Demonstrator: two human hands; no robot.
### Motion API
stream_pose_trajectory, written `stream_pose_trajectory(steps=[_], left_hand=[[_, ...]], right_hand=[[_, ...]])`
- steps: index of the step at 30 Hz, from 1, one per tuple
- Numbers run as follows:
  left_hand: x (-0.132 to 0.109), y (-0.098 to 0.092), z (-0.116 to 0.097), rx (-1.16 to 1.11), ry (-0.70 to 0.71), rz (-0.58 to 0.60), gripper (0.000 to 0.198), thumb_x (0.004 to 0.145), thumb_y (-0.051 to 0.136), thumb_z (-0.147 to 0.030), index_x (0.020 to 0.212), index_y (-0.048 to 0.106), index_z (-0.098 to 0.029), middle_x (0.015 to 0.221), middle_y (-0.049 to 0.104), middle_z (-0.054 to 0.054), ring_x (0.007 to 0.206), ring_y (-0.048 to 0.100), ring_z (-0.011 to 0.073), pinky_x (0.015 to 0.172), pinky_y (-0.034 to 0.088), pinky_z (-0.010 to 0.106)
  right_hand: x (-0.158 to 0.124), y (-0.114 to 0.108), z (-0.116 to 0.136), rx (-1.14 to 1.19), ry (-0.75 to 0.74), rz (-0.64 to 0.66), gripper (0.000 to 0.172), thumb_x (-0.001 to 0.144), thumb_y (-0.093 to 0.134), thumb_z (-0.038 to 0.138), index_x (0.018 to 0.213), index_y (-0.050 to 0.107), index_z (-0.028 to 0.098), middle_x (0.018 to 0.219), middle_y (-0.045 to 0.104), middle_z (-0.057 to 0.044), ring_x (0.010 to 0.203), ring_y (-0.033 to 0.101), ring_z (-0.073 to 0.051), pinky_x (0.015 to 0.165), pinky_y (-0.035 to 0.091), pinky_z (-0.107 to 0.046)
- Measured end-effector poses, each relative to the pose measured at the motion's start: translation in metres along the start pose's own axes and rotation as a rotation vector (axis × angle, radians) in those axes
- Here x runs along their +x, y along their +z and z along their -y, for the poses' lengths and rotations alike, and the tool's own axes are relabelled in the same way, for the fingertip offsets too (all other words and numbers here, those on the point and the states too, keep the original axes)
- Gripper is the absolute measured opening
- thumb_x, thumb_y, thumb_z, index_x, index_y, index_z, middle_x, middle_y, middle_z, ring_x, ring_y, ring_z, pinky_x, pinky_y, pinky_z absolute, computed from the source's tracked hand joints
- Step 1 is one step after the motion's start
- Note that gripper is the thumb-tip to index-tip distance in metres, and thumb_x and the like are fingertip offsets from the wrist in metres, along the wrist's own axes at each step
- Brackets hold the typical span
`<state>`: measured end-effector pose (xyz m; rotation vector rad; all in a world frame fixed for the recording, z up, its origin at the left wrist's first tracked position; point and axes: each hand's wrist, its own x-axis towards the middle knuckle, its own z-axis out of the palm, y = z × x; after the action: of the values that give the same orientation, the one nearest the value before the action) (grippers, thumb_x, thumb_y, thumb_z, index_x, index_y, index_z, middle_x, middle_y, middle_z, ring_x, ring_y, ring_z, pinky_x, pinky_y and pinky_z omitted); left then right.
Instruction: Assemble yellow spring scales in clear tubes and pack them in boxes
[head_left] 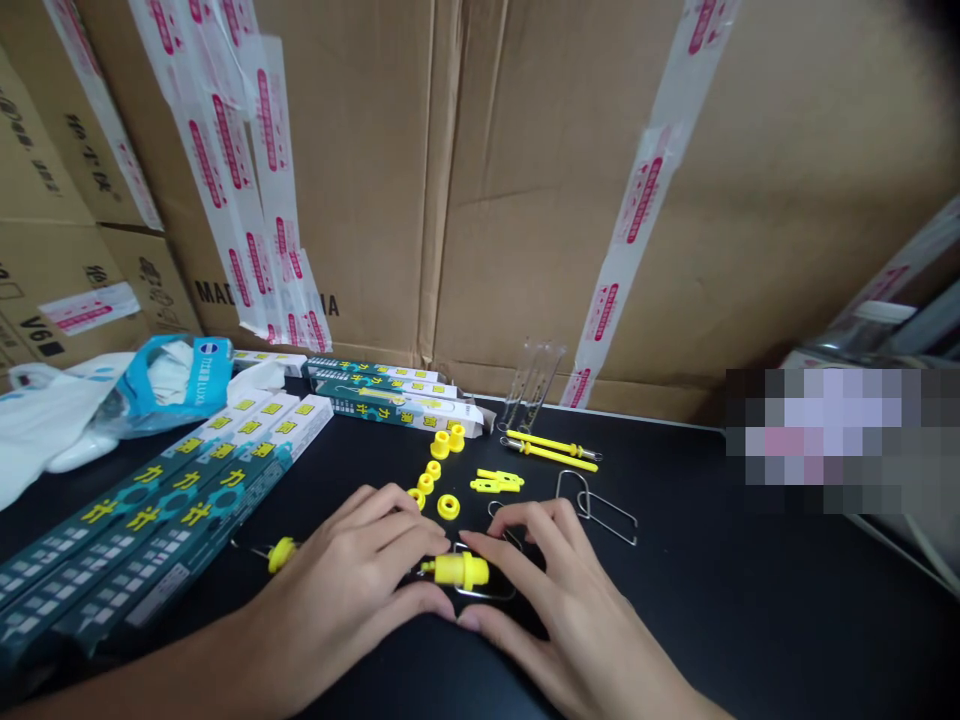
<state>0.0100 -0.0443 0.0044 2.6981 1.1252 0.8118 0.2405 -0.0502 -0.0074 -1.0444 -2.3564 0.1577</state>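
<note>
My left hand (367, 555) is closed around a tube spring scale lying crosswise, most of its barrel hidden under the fingers. A yellow end cap (282, 555) with a wire hook sticks out on the left, and a yellow plug end (461, 571) on the right. Around the plug end sits a bent wire handle (491, 596). My right hand (544, 585) has its thumb and forefinger on either side of this handle, gripping it. Beyond the hands lie several yellow caps (448, 507), flat yellow pieces (496, 482), yellow rods (551, 455) and loose wire handles (607, 515).
Green printed boxes (187, 500) lie at the left, with more boxes (397, 410) at the back. Two clear tubes (532, 385) lean near the large carton (525, 200). A blue packet (176, 385) and white plastic bag sit far left on the black table (735, 600).
</note>
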Motion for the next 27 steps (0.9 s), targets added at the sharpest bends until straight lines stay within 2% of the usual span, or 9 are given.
stream_pose_trajectory(steps=[4, 8, 11, 14, 17, 22, 27], left_hand=[[0.001, -0.004, -0.005, -0.013, 0.064, -0.011, 0.006, 0.095, 0.066, -0.022, 0.1, 0.068, -0.021, 0.095, 0.074, -0.001, 0.088, 0.065, 0.0203, 0.078, 0.05, 0.032], [0.0, -0.004, -0.006, -0.046, 0.064, -0.04, 0.004, 0.095, 0.065, -0.019, 0.095, 0.067, -0.022, 0.099, 0.074, -0.003, 0.084, 0.065, 0.0174, 0.079, 0.048, 0.029], [-0.001, -0.003, -0.006, -0.086, 0.069, -0.037, 0.008, 0.098, 0.061, -0.019, 0.093, 0.067, -0.022, 0.1, 0.074, -0.003, 0.085, 0.065, 0.0166, 0.079, 0.049, 0.026], [-0.002, -0.003, -0.007, -0.134, 0.057, -0.041, 0.01, 0.1, 0.058, -0.022, 0.093, 0.066, -0.021, 0.101, 0.074, -0.003, 0.085, 0.065, 0.0164, 0.079, 0.05, 0.025], [-0.003, -0.004, -0.011, -0.163, 0.103, -0.035, 0.017, 0.103, 0.051, -0.027, 0.096, 0.065, -0.022, 0.098, 0.075, -0.003, 0.083, 0.066, 0.0157, 0.078, 0.05, 0.024], [0.0, -0.009, -0.02, -0.166, 0.13, -0.1, 0.032, 0.106, 0.042, -0.039, 0.094, 0.066, -0.022, 0.093, 0.076, -0.003, 0.078, 0.069, 0.0133, 0.074, 0.052, 0.02], [0.001, -0.009, -0.019, -0.031, 0.067, -0.115, 0.045, 0.102, 0.037, -0.056, 0.093, 0.064, -0.022, 0.089, 0.077, -0.001, 0.076, 0.071, 0.0164, 0.071, 0.053, 0.025]], right_hand=[[-0.001, 0.002, 0.004, 0.09, -0.003, -0.029, 0.023, 0.095, 0.064, 0.032, 0.115, 0.062, 0.019, 0.107, 0.065, -0.009, 0.098, 0.063, -0.024, 0.083, 0.061, -0.039], [-0.004, 0.003, 0.006, 0.073, 0.0, 0.017, 0.03, 0.104, 0.045, 0.029, 0.131, 0.05, 0.016, 0.107, 0.066, -0.01, 0.094, 0.07, -0.02, 0.082, 0.062, -0.032], [-0.006, 0.006, 0.007, -0.002, -0.029, 0.048, 0.037, 0.107, 0.035, 0.031, 0.138, 0.045, 0.014, 0.113, 0.065, -0.013, 0.095, 0.072, -0.019, 0.081, 0.062, -0.027], [-0.007, 0.007, 0.007, -0.08, -0.083, 0.015, 0.037, 0.108, 0.029, 0.036, 0.128, 0.049, 0.012, 0.107, 0.066, -0.013, 0.089, 0.074, -0.02, 0.076, 0.064, -0.028], [-0.006, 0.005, 0.008, -0.141, -0.15, -0.033, 0.041, 0.108, 0.025, 0.042, 0.12, 0.051, 0.012, 0.098, 0.069, -0.012, 0.083, 0.075, -0.021, 0.069, 0.064, -0.029], [-0.001, -0.002, 0.013, -0.052, -0.129, 0.002, 0.043, 0.107, 0.02, 0.046, 0.105, 0.051, 0.018, 0.082, 0.069, -0.004, 0.062, 0.071, -0.017, 0.049, 0.057, -0.026], [-0.001, -0.007, 0.016, -0.013, -0.114, 0.011, 0.033, 0.107, 0.026, 0.043, 0.101, 0.049, 0.02, 0.08, 0.069, -0.002, 0.059, 0.068, -0.016, 0.049, 0.051, -0.026]])
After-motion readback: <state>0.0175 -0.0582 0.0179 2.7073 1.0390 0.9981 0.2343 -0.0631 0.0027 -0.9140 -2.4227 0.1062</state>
